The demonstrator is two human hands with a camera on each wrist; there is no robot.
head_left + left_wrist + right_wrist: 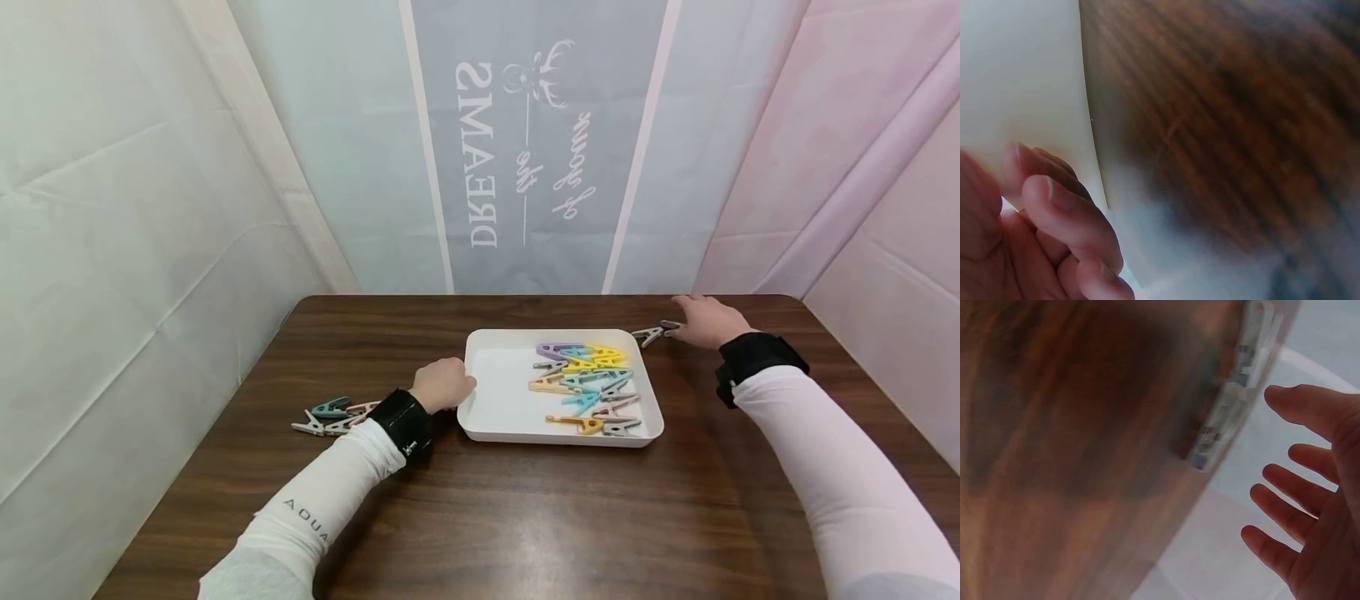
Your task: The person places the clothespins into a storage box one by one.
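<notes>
My left hand [441, 384] grips the left rim of a white tray [497, 387], its fingers curled against the tray wall [1029, 81] in the left wrist view. Several clothespins lie in the tray's right half, among them a purple clothespin [551, 351], an orange clothespin [576, 423] and light blue and yellow ones. Beyond the tray's far right corner, my right hand [708, 322] hovers with fingers spread beside two grey clothespins [649, 335]. The right wrist view shows the thumb near these clothespins [1216, 428], with nothing in the hand.
Left of the tray, several clothespins lie in a small group, including a teal clothespin [330, 408] and a whitish clothespin [308, 423], partly behind the left wrist. The dark wooden table [540, 517] ends at the back before a hanging cloth [375, 167] with mirrored lettering.
</notes>
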